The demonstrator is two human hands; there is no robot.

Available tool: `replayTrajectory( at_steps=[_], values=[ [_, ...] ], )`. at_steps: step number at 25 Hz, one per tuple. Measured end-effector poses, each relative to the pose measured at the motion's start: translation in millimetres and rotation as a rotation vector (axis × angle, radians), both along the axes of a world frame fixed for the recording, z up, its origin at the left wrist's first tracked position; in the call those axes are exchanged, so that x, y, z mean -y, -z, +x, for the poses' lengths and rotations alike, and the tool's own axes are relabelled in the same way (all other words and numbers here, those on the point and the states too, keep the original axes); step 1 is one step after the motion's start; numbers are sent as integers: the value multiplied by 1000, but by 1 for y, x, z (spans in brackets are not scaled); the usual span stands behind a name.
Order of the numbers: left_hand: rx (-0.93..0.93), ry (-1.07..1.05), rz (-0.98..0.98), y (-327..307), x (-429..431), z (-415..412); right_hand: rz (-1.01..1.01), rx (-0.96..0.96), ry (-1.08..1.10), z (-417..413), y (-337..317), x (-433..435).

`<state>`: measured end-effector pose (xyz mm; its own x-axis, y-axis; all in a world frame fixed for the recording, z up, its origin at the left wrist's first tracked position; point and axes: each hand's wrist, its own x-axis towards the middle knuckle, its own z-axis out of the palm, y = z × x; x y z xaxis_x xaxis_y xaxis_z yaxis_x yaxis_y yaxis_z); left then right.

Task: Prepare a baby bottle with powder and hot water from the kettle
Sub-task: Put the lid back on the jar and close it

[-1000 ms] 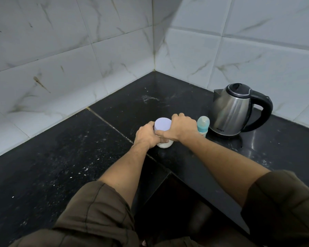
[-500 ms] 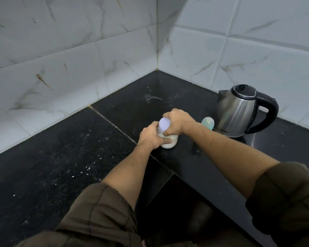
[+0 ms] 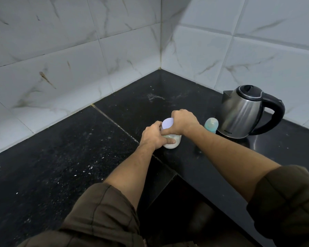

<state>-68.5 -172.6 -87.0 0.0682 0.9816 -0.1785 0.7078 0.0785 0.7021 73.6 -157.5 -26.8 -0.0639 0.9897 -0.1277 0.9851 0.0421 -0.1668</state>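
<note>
A small clear jar of white powder (image 3: 171,142) stands on the black counter (image 3: 78,148) near its inner corner edge. My left hand (image 3: 152,135) wraps around the jar's body. My right hand (image 3: 183,122) grips its pale lilac lid (image 3: 167,123) from above. Just to the right stands a baby bottle with a teal cap (image 3: 211,124), partly hidden behind my right wrist. Beyond it sits a steel kettle (image 3: 243,113) with a black lid and handle, the handle pointing right.
White marble-look tiles (image 3: 78,59) form the two walls meeting at the corner behind. The counter is L-shaped, with a dark recess (image 3: 177,202) below its front edge between my arms. White specks are scattered on the left slab.
Both hands stay on the jar. My right hand has turned a little on the lid, showing more of it. The view has shifted slightly.
</note>
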Motion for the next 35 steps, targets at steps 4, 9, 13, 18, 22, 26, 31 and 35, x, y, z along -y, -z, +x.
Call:
replayTrajectory(
  at_steps=[4, 9, 13, 18, 22, 26, 31, 35],
  values=[
    [-3, 4, -10, 0, -1, 0, 29, 5, 68, -1, 0, 6],
    [2, 3, -14, 1, -4, -2, -26, 39, 9, -2, -5, 2],
    [0, 5, -18, 1, -6, -1, -3, -5, -45, 1, -6, -4],
    [7, 1, -28, 0, -6, 0, 11, 60, -83, 1, -2, -2],
    [20, -2, -32, 0, -5, -1, 9, 76, -60, -2, -2, -4],
    [36, -8, -29, -1, -3, 0, 13, 100, 6, -2, -8, 2],
    [29, 5, -15, 2, -4, -4, 68, 276, 53, -5, -16, 7],
    [21, -1, -19, 0, -5, -2, 51, 169, 24, -2, -23, -2]
  ],
)
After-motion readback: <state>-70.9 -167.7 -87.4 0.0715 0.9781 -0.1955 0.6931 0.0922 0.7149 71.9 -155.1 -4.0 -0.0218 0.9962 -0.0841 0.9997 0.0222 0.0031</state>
